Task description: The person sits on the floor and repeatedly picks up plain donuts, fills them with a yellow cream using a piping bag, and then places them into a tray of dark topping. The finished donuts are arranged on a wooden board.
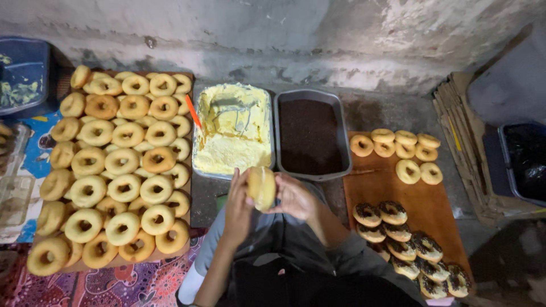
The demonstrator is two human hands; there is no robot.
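Left hand [238,206]: raised in front of the body, palm turned inward, fingers closed against the left side of a doughnut [261,187].
Right hand [296,198]: fingers curled on the doughnut's right side, so both hands hold it between them.
Doughnut: plain, pale golden, held on edge just below the near rim of the cream tray [233,131]; its hole cannot be made out from this angle.
Hard to see: the fingertips behind the doughnut are hidden; whether it carries any cream cannot be told.
Cream tray: rectangular, full of pale yellow cream, with an orange-handled tool [193,111] at its left edge; the tool's blade is buried or out of sight.
Sprinkle tray [310,136]: grey, rectangular, touching the cream tray on the right, filled with dark brown sprinkles.
Plain doughnuts [122,165]: piled thickly on a board to the left of the hands, overlapping each other.
Wooden board [398,193]: right of the hands, with a few plain rings [398,150] at the far end and chocolate-sprinkled doughnuts [409,244] at the near end, the last ones cut off by the lower edge.
Stacked cardboard [455,136]: far right, partly cut off.
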